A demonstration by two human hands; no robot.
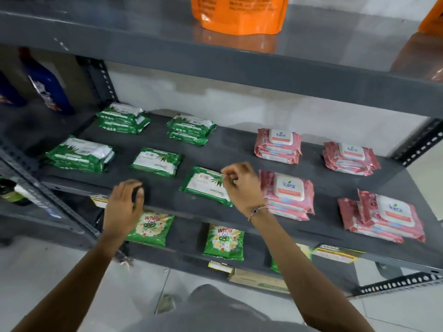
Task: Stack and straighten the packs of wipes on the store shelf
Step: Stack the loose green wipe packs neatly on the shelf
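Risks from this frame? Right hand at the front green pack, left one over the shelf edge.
1. The front green pack lies askew near the shelf lip; a nudge from the right hand might tip it off.
2. The front-right pink stack is splayed, lower packs jutting left; it may slide if bumped.
3. The left hand looks empty, so that pack gets little backup.

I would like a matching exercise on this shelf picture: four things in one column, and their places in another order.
Things:
1. orange bag
2. pink Kara packs
3. Wheel sachets
4. blue bottle

Places:
A. shelf below the wipes
B. right half of the wipes shelf
C. neighbouring shelf unit, at the left
D. shelf above the wipes

Pairs: 1-D, 2-B, 3-A, 4-C
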